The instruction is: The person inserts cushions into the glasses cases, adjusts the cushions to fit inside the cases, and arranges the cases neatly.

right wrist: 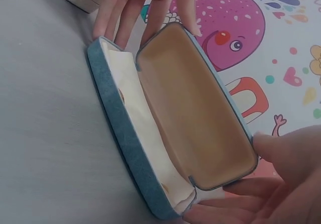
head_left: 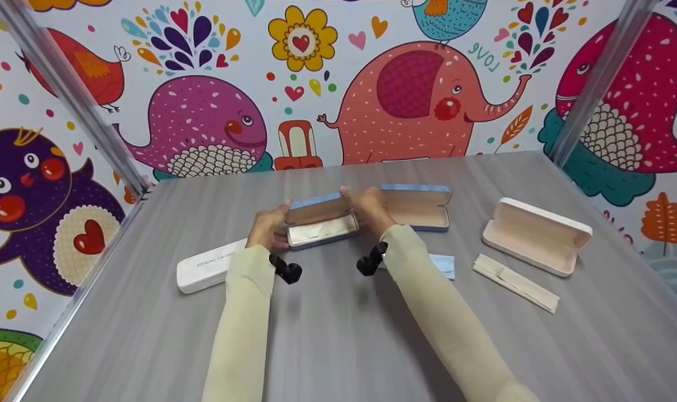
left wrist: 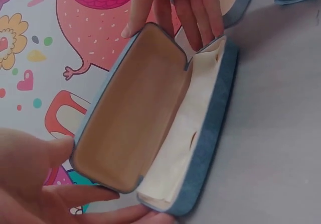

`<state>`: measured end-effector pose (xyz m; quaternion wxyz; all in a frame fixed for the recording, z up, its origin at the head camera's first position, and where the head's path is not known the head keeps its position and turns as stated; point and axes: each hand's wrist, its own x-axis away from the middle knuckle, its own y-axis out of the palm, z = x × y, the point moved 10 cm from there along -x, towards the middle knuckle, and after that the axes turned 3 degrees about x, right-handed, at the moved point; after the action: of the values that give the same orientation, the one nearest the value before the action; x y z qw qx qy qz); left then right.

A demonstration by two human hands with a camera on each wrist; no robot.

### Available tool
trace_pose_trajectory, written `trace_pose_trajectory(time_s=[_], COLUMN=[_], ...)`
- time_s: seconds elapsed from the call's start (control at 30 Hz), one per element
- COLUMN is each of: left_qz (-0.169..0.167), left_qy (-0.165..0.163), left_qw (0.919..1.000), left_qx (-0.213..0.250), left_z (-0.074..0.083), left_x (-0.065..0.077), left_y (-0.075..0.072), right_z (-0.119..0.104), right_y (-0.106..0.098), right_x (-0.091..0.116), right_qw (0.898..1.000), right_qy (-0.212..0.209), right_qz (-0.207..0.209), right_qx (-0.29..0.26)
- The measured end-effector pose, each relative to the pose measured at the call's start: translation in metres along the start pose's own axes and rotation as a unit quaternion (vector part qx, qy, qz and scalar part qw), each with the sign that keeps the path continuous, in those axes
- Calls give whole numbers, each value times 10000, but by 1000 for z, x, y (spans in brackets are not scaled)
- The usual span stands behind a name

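Note:
A blue glasses case [head_left: 318, 211] with a tan lining stands open between both hands. Inside its base lies a folded cream cloth [left wrist: 175, 118]. At the case's left end, my left hand [head_left: 267, 228] holds it, thumb on the lid's edge and fingers along the end of the base. My right hand [head_left: 370, 209] holds the opposite end the same way, its thumb [right wrist: 263, 146] on the lid's rim in the right wrist view. The lid is raised, and the base is close over the table.
Behind my right hand stands another open blue case [head_left: 419, 207]. A light blue cloth [head_left: 444, 266] lies partly under the right sleeve. Further right are an open white case [head_left: 534, 240] and a folded beige cloth [head_left: 516, 282]. A closed white case [head_left: 207, 269] lies left.

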<state>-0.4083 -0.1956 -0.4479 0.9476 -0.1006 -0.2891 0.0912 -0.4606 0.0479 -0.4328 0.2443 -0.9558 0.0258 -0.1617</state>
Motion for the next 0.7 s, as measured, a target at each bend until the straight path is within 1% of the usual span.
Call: trace_pose_trajectory(time_s=[0.1,0.2,0.3,0.4,0.53,0.7], left_qz=[-2,53,43,-45,-166,-197], left_qy=[47,78,139,204,271,497], left_qw=[10000,9999,9996,9993,9991,9984], left_qx=[-56,-135,-247,-316,-279,-173], left_z=[1,3,5,6,5,4], left_x=[1,2,2,3,5,4], left_y=[0,0,1,2,2,2], right_z=[2,3,3,4,7,10], right_y=[5,7,8,9,10,7], right_x=[-2,-3,-3,-4,-5,-5], right_qw=[9993,9984,9983,9983,9977,9971], right_qy=[77,100,100,116,136,28], right_qz=[-269,-403,-421,-423,-431,-387], right_qx=[-264,-382,-379,-388,-514,-655])
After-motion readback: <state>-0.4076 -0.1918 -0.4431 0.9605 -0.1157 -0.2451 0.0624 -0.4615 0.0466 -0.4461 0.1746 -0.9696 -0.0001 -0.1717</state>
